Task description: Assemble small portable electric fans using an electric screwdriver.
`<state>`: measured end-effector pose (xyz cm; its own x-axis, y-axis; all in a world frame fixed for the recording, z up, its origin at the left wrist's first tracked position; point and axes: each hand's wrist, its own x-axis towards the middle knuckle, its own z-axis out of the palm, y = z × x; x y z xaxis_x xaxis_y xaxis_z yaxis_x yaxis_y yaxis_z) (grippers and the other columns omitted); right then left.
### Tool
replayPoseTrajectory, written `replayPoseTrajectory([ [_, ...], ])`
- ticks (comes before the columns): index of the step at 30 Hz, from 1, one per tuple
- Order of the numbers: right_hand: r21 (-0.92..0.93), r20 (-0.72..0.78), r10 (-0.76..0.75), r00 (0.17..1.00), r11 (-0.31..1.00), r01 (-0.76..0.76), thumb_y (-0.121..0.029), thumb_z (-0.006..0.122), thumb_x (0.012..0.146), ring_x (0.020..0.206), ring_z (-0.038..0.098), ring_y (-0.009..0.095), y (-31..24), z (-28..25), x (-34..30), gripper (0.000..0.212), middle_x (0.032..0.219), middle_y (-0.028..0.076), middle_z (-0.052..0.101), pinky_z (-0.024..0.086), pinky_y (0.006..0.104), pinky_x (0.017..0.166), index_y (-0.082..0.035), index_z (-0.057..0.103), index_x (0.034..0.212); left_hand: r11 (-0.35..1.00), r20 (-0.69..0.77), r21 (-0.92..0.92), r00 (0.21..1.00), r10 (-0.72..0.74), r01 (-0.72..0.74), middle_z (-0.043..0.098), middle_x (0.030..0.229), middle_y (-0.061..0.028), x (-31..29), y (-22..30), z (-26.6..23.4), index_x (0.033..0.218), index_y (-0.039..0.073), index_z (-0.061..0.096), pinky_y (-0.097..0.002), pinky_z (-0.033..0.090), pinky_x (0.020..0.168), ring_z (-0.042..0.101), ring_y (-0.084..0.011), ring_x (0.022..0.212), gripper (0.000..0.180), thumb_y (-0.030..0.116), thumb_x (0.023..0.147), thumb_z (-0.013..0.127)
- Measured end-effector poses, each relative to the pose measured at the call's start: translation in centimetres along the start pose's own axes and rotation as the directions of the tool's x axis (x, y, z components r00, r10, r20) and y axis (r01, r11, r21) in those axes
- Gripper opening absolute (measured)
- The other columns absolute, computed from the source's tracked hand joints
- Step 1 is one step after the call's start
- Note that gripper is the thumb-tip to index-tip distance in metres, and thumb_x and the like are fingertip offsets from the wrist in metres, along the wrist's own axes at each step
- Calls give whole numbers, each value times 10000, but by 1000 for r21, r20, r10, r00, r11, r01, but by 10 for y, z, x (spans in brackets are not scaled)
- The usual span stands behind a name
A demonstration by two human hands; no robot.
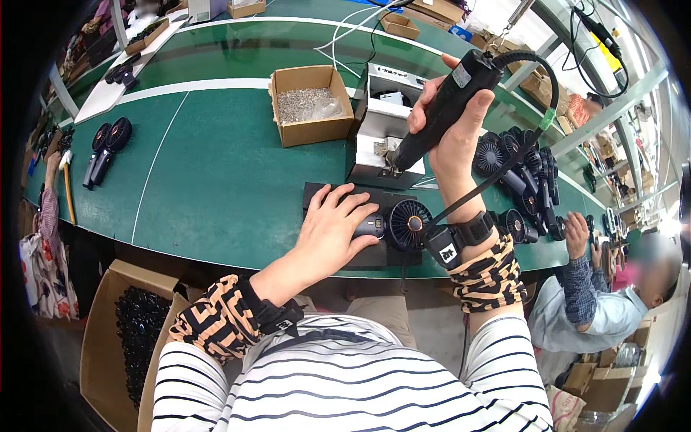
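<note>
My right hand is wrapped round a black electric screwdriver, which slants down to the left. Its tip meets the metal outlet of a box-shaped screw feeder. A black cable loops from the screwdriver's top past my right wrist. Spread flat, my left hand lies over the handle of a dark handheld fan, thumb along the handle. The fan rests on a black mat, its round head to the right of my fingers. The palm hides part of the handle.
A cardboard box of small screws stands left of the feeder. Two fans lie at the far left; a pile of fans is at the right, near a co-worker. A carton of black parts stands below the green bench's edge.
</note>
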<state>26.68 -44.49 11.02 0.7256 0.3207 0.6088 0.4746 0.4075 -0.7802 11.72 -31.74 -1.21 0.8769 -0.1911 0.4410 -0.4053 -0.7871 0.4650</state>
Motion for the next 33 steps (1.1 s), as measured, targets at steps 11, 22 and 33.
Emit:
replayPoseTrajectory([
  [11, -97, 25, -131, 991, 986, 133, -793, 431, 829, 558, 550, 139, -12, 0, 2, 960, 907, 68, 541, 470, 279, 507, -38, 322, 1412, 1000, -9, 27, 1000, 1, 0, 554, 1330, -78, 8, -8, 2, 1265, 124, 597, -529, 251, 1131, 420, -304, 1324, 521, 318, 801, 733],
  [22, -40, 26, -10, 1000, 999, 11, -813, 416, 813, 543, 536, 151, -1, 4, -2, 971, 869, 62, 521, 456, 298, 503, -30, 351, 1385, 1000, -21, 15, 1000, -14, 14, 550, 1329, -77, 7, -8, 0, 1270, 125, 591, -529, 247, 1135, 421, -300, 1322, 529, 312, 796, 737],
  [33, -91, 30, -131, 991, 987, 133, -806, 408, 823, 563, 549, 140, -6, 4, 4, 974, 886, 72, 545, 469, 281, 513, -34, 324, 1411, 1000, -29, 19, 1000, 2, -2, 559, 1306, -88, 7, -6, 2, 1224, 110, 605, -539, 248, 1127, 434, -308, 1307, 490, 306, 795, 737],
])
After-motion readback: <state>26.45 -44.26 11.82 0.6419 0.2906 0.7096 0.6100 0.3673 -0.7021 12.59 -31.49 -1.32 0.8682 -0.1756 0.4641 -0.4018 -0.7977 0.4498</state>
